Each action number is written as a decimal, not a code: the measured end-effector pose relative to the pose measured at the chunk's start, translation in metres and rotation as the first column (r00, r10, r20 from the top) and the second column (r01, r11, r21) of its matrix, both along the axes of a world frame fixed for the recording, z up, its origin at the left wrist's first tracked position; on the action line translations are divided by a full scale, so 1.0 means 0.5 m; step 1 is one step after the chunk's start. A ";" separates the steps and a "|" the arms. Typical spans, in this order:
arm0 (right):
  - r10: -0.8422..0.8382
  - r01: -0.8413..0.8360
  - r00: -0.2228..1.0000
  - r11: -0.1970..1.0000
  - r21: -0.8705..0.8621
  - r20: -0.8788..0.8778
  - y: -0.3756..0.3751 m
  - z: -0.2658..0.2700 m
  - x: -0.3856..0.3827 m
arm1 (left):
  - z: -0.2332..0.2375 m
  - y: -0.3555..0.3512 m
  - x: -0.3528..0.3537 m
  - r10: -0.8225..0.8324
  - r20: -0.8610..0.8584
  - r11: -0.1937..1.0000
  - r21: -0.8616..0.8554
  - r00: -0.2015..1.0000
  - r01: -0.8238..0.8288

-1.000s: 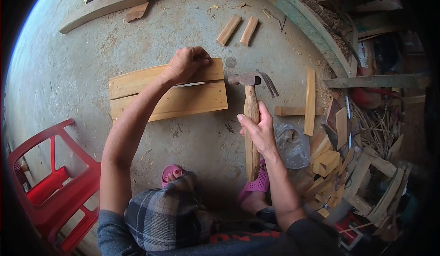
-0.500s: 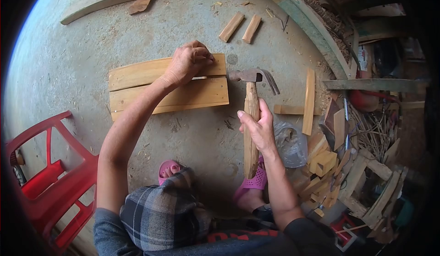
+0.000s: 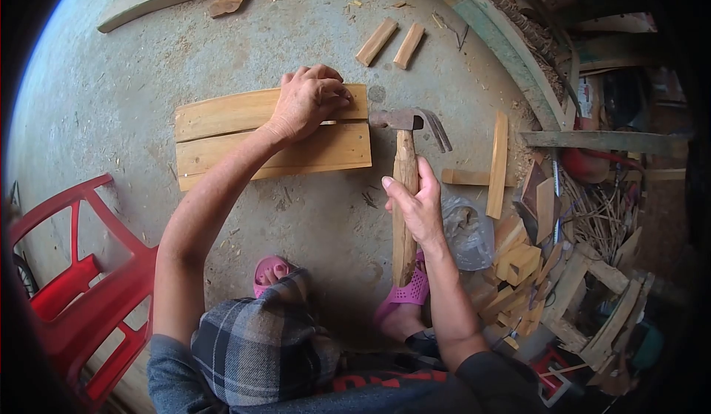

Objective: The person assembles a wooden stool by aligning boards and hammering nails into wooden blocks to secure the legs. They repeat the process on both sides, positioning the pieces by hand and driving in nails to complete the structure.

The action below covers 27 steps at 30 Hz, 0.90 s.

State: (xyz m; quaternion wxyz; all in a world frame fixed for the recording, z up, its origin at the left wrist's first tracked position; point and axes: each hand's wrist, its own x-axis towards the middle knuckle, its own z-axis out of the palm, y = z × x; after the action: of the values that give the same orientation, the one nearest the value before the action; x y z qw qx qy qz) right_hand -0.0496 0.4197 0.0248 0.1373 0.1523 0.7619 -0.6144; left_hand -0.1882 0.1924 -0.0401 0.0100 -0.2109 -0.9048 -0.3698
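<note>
A wooden piece with two pale slats [image 3: 222,114] side by side, a narrow gap between them, lies in front of me on the concrete floor. My left hand [image 3: 307,101] rests over the right part of its far slat, fingers curled and pinched together near the end. Whatever is between those fingertips I cannot tell. In my right hand [image 3: 416,203] is a claw hammer [image 3: 404,162], gripped around its rough wooden handle. Its metal head is right at the slats' right end, the claw pointing away to the right.
Two short wood blocks [image 3: 376,41] lie beyond the slats. A red plastic chair [image 3: 96,295] stands at left. On the right are a wood strip [image 3: 498,166], a clear plastic bag [image 3: 468,232] and a heap of offcuts [image 3: 518,266]. My feet wear pink sandals [image 3: 407,295].
The hammer head sits slightly closer to the slats' right end. My left fingers have shifted a little; both grips stay as they were.
</note>
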 end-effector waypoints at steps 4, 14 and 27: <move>-0.001 0.001 1.000 1.000 -0.005 -0.011 -0.001 -0.003 -0.001 | 0.001 -0.001 0.000 -0.005 -0.002 1.000 0.003 1.000 0.005; -0.012 0.012 1.000 1.000 0.002 -0.008 -0.008 0.008 -0.002 | 0.007 -0.003 -0.020 -0.025 0.219 1.000 0.022 0.975 0.020; -0.017 0.017 1.000 1.000 -0.008 -0.020 -0.005 0.005 0.003 | 0.000 0.008 -0.034 0.014 0.254 0.992 0.119 0.967 -0.045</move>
State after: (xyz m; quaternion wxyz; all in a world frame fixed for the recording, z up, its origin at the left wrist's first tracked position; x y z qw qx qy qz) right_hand -0.0479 0.4170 0.0272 0.1252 0.1522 0.7595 -0.6200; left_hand -0.2051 0.1963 -0.0401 -0.0869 -0.1474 -0.8772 -0.4487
